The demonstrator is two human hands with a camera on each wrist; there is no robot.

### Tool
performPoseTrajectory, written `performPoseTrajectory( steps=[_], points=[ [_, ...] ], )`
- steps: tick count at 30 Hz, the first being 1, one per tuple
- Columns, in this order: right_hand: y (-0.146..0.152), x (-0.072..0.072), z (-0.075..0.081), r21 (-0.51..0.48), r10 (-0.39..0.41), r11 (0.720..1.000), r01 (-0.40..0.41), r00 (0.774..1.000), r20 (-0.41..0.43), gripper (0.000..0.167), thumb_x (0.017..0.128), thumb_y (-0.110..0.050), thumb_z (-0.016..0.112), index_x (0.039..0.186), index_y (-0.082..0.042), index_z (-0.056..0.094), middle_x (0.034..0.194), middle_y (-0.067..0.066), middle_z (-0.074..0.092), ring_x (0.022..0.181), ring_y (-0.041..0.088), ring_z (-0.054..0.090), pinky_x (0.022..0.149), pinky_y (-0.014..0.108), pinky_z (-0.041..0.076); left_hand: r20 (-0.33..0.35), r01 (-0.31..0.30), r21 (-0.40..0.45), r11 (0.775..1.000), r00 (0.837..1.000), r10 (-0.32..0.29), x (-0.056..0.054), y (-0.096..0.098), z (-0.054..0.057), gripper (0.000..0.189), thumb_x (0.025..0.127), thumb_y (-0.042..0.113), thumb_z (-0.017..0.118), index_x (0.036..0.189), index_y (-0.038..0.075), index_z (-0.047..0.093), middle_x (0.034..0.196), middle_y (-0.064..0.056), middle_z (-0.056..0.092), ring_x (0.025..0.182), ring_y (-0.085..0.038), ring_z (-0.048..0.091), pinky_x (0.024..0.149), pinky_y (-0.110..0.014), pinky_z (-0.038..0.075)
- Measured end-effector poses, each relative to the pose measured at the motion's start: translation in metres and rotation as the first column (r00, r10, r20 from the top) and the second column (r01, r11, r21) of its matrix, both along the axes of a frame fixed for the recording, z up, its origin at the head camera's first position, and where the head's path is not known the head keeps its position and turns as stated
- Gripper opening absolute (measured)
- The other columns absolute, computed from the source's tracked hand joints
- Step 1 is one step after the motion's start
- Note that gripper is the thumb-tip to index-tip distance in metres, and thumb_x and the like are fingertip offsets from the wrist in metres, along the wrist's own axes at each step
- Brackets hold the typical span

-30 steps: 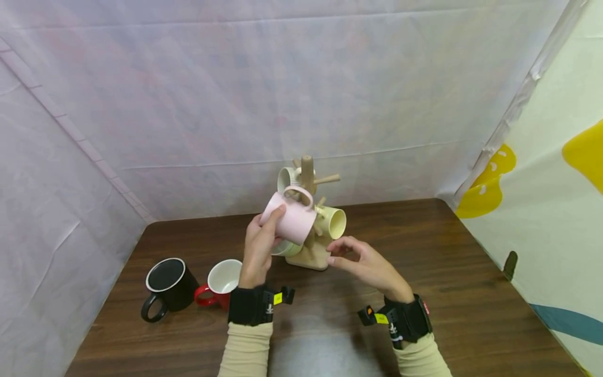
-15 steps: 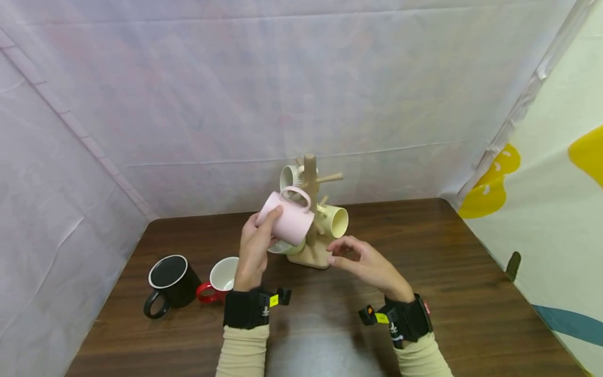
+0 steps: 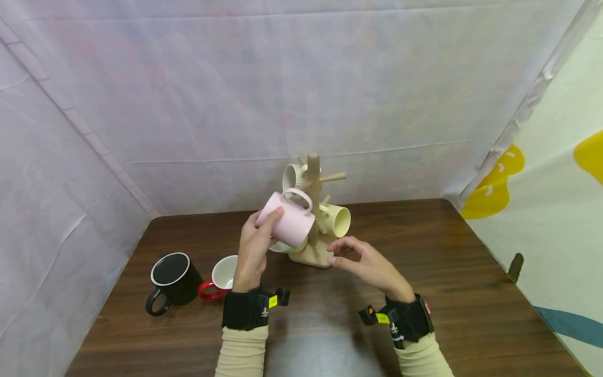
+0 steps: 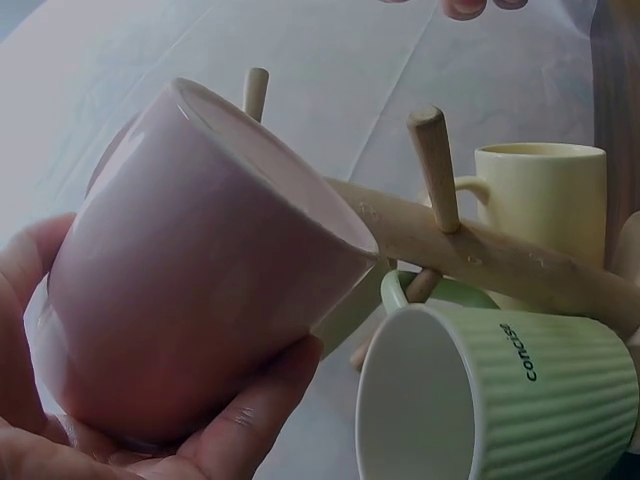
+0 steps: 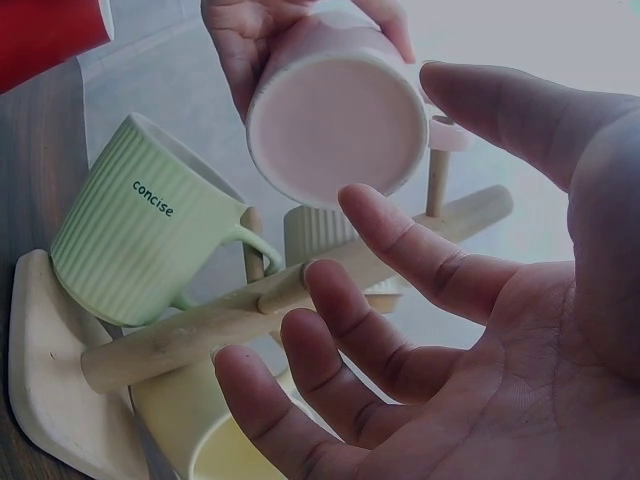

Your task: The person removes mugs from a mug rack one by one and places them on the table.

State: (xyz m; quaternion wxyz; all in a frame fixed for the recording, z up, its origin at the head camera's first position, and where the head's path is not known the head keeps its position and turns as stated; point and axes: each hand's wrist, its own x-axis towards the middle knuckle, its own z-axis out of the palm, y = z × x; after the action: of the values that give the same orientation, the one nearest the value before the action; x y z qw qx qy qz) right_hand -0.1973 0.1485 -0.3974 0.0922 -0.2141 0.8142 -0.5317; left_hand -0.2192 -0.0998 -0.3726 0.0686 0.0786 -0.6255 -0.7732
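My left hand (image 3: 254,246) grips a pink mug (image 3: 288,219) round its body, tilted, with its handle upward and its base toward the right. The mug is in front of a wooden mug tree (image 3: 313,191) in the head view. On the tree hang a pale yellow mug (image 3: 337,220) at the right, a ribbed cream mug (image 3: 291,178) at the upper left and a ribbed green mug (image 4: 545,390) low on the left. My right hand (image 3: 365,264) holds nothing; its fingers are loosely bent beside the tree's base (image 5: 60,370).
A black mug (image 3: 181,285) and a red mug with a white inside (image 3: 223,275) stand upright on the dark wooden table (image 3: 447,293) at the left. A bare peg (image 3: 333,177) juts right from the tree's upper part. A white curtain (image 3: 235,94) hangs behind.
My left hand has shifted slightly left of the tree with the pink mug in its grip. The head view has turned a little. My right hand stays nearly still.
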Motion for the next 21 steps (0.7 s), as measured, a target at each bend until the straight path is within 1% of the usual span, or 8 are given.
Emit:
performPoseTrajectory(
  steps=[2,3,6,11,16,21],
  points=[
    [-0.001,0.0,0.0,0.003,0.001,1.0,-0.001,1.0,-0.003,0.019,0.093,-0.02,0.07,0.111,-0.019,0.066,0.11,0.001,0.063,0.106,0.022,0.057,0.085,0.033,0.051,0.002,-0.003,-0.003,1.0,1.0,0.003,0.0,-0.001,-0.001,0.059,0.091,0.029,0.07,0.134,-0.003,0.048,0.124,-0.018,0.054,0.103,-0.025,0.059,0.077,-0.03,0.055],
    [-0.001,0.0,0.0,0.006,0.002,1.0,-0.001,1.0,-0.006,0.019,0.093,-0.018,0.07,0.111,-0.018,0.066,0.11,0.001,0.063,0.105,0.022,0.057,0.085,0.033,0.051,0.003,-0.005,-0.005,1.0,1.0,0.005,0.001,-0.002,-0.001,0.059,0.091,0.029,0.071,0.134,-0.003,0.048,0.124,-0.018,0.054,0.103,-0.025,0.059,0.077,-0.03,0.054],
    [-0.002,0.0,-0.001,0.005,0.01,1.0,-0.01,1.0,-0.014,0.02,0.093,-0.02,0.07,0.112,-0.016,0.066,0.111,0.005,0.063,0.105,0.023,0.057,0.085,0.031,0.051,0.009,-0.001,-0.013,1.0,1.0,0.001,0.002,-0.004,-0.001,0.059,0.091,0.03,0.071,0.135,-0.003,0.048,0.126,-0.018,0.053,0.105,-0.026,0.057,0.078,-0.031,0.054],
    [-0.001,-0.001,-0.002,0.007,0.014,1.0,-0.014,1.0,-0.02,0.024,0.092,-0.026,0.07,0.112,-0.013,0.066,0.112,0.009,0.064,0.105,0.023,0.057,0.086,0.03,0.05,0.016,0.016,-0.033,0.999,1.0,-0.016,0.002,-0.01,-0.004,0.061,0.091,0.032,0.071,0.136,-0.001,0.047,0.128,-0.017,0.051,0.108,-0.026,0.055,0.082,-0.031,0.053],
    [-0.001,-0.002,-0.004,0.011,0.014,1.0,-0.014,1.0,-0.014,0.025,0.092,-0.029,0.07,0.113,-0.015,0.065,0.112,0.007,0.064,0.105,0.022,0.058,0.085,0.03,0.05,0.022,0.023,-0.056,0.998,1.0,-0.021,0.004,-0.015,-0.007,0.064,0.09,0.035,0.072,0.138,0.001,0.047,0.13,-0.017,0.05,0.109,-0.027,0.055,0.084,-0.031,0.052],
    [-0.002,-0.003,-0.005,0.007,0.013,1.0,-0.013,1.0,-0.004,0.026,0.091,-0.029,0.072,0.113,-0.016,0.065,0.112,0.007,0.064,0.104,0.021,0.058,0.084,0.03,0.051,0.043,0.024,-0.091,0.996,0.999,-0.02,0.007,-0.02,-0.008,0.064,0.09,0.037,0.072,0.139,0.005,0.046,0.133,-0.014,0.049,0.111,-0.026,0.055,0.086,-0.033,0.052]
  ],
)
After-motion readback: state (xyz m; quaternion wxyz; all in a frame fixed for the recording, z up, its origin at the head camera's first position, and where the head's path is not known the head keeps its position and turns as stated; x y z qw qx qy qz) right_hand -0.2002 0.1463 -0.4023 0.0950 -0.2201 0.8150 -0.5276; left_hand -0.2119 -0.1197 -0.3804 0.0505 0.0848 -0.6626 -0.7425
